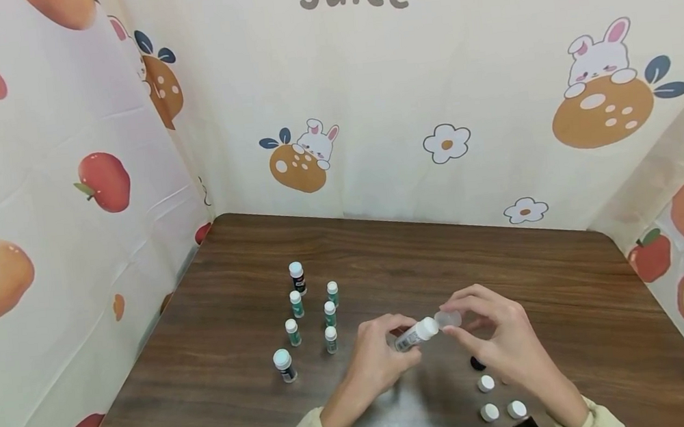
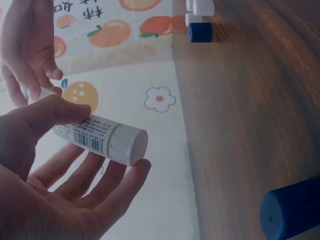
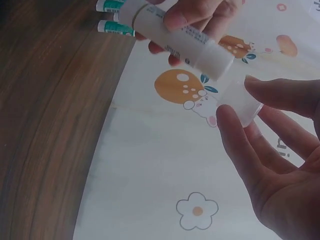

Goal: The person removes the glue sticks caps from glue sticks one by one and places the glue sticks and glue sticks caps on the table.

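Observation:
My left hand (image 1: 376, 358) holds a white glue stick (image 1: 412, 336) tilted above the table, its uncapped-looking end toward the right. In the left wrist view the thumb lies on the printed label and barcode of the glue stick (image 2: 95, 136), with the fingers around its underside. My right hand (image 1: 501, 329) pinches a translucent cap (image 1: 449, 319) between thumb and fingertips. The right wrist view shows this cap (image 3: 240, 104) right at the end of the glue stick (image 3: 185, 45), roughly in line with it.
Left of my hands stand several small green-labelled sticks (image 1: 330, 314) with white tops, plus two larger dark-labelled ones (image 1: 284, 365). Near my right wrist lie several white caps (image 1: 486, 384) and a dark cap (image 1: 477, 363). Patterned cloth (image 1: 380, 100) surrounds the wooden table (image 1: 215, 308).

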Demonstrator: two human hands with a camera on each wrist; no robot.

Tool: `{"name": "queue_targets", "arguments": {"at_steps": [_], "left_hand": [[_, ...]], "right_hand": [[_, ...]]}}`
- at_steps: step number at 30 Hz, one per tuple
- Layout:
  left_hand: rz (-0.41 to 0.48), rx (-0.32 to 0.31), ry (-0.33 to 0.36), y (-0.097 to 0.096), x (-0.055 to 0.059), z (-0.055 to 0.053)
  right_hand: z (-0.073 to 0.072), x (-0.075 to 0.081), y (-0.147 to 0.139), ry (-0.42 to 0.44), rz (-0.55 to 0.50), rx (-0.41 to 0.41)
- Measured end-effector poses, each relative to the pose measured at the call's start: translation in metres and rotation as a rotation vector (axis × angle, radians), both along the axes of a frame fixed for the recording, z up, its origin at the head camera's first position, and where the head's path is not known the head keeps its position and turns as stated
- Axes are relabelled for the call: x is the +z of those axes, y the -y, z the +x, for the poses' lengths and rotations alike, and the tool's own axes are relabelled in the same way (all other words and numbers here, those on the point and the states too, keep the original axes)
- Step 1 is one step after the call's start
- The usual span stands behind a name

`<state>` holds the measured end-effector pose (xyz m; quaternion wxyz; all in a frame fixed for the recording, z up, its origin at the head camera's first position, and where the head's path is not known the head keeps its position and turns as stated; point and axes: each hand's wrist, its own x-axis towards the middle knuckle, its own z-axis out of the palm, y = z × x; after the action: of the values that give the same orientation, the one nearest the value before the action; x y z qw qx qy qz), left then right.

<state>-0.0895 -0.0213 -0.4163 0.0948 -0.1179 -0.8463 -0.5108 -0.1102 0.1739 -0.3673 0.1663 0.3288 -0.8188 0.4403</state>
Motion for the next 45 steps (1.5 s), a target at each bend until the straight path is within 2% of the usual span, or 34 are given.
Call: {"name": "queue_targets", "arguments": {"at_steps": [7, 21, 33, 45], "left_hand": [[0.059, 0.004, 0.023, 0.005, -0.003, 0.002], [0.125, 0.017, 0.067, 0.016, -0.004, 0.006], [0.174, 0.035, 0.109, 0.026, -0.007, 0.014], [0.171, 0.066, 0.171, 0.051, -0.014, 0.025]], "right_hand": [[-0.003, -0.002, -0.005, 0.002, 0.012, -0.025], [-0.006, -0.006, -0.012, 0.073, 0.059, -0.105], [-0.016, -0.025, -0.021, 0.143, 0.140, -0.184], [-0.024, -0.051, -0.038, 0.205, 0.266, -0.259]]}}
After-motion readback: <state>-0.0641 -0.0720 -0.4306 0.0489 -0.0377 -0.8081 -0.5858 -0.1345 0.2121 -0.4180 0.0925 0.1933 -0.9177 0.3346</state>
